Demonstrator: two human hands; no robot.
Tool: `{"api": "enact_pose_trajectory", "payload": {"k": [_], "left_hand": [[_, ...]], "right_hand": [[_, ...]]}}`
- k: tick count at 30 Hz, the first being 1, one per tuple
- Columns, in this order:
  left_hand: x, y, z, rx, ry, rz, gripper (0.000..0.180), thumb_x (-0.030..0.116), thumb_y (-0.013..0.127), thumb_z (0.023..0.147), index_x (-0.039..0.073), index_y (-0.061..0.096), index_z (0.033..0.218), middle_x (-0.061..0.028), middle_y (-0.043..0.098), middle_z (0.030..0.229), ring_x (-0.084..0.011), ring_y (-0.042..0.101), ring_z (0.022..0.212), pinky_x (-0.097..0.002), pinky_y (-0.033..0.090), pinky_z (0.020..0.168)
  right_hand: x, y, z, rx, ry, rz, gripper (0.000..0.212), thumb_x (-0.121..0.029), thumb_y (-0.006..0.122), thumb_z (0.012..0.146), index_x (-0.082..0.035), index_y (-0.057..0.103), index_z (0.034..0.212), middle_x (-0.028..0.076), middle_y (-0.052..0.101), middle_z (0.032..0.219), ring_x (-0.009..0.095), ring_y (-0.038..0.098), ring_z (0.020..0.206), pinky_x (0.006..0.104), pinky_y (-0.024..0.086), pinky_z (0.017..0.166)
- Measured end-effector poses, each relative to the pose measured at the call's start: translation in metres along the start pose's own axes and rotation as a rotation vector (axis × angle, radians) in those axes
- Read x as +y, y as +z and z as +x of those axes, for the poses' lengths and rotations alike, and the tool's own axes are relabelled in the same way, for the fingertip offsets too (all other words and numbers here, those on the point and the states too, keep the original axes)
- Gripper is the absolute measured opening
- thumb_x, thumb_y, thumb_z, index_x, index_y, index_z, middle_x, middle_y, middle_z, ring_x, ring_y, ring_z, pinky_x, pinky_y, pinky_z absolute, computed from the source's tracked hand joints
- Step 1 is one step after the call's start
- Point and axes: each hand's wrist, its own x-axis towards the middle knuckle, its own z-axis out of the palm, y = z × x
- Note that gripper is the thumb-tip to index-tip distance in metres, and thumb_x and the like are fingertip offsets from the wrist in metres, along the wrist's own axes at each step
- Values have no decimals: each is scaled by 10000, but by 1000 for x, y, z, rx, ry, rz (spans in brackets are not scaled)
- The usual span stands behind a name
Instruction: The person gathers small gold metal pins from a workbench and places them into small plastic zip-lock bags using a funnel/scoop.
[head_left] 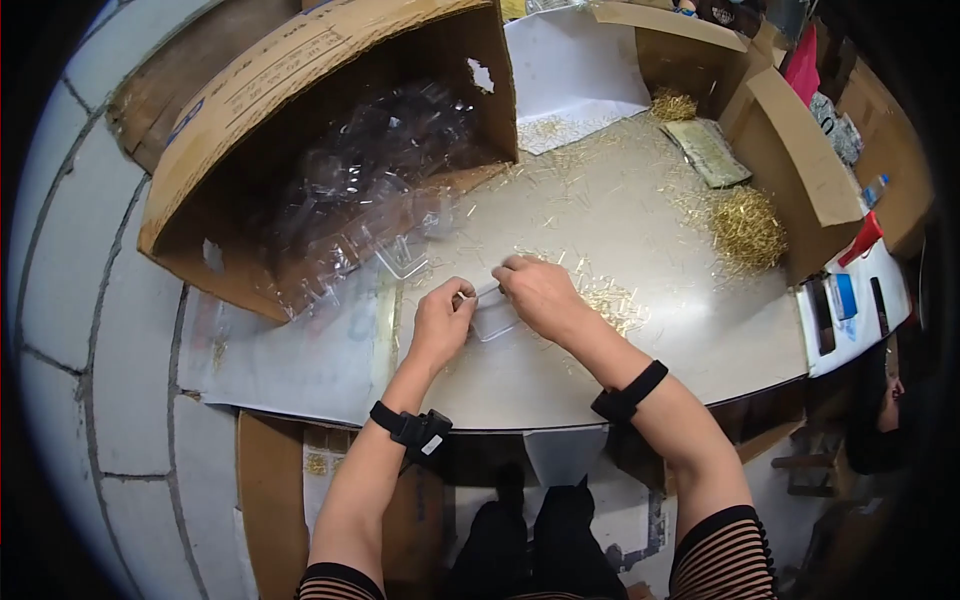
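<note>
Over the middle of the table, my left hand (pixel 443 318) and my right hand (pixel 540 296) are both closed on a small clear plastic box (pixel 493 318). The left fingers pinch its left side, the right fingers its upper right edge. Part of the box is hidden behind the right hand. Beside and beyond my right hand lies a loose scatter of small thin gold metal pieces (pixel 615 305). To the left, a large cardboard carton (pixel 330 30) lies on its side with many clear plastic boxes (pixel 390 150) inside, some spilling out of its mouth.
A heap of gold pieces (pixel 748 232) sits at the right by a cardboard wall (pixel 800 150). Behind it lies a flat greenish packet (pixel 708 153). White paper (pixel 580 70) stands at the back. Past the right edge is a white surface with a blue box (pixel 846 296). A brick wall (pixel 120 330) runs left.
</note>
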Motion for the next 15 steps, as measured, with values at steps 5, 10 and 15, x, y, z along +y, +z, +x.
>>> {"api": "enact_pose_trajectory", "payload": {"k": [5,10,15], "left_hand": [[-14,2,-39,22,-13,-393,97,69,610,829,-14,630,875,4,538,644,-71,519,529,-204,459,439],[-8,-2,-92,90,-99,-551,120,67,629,816,-42,642,862,-25,580,670,-78,538,508,-207,463,434],[-18,-7,-144,88,-62,-487,113,68,635,810,-40,644,842,-32,588,639,-91,542,473,-215,447,427]], "right_hand": [[-11,15,-36,193,-192,4,76,-62,538,750,-31,595,790,108,592,853,284,593,849,390,504,683],[-50,20,-69,347,-342,-148,62,-76,544,733,-44,579,773,77,580,877,251,582,850,356,487,699],[-89,25,-108,276,-415,-151,75,-52,558,739,-44,563,813,80,538,908,244,534,887,354,473,720]]}}
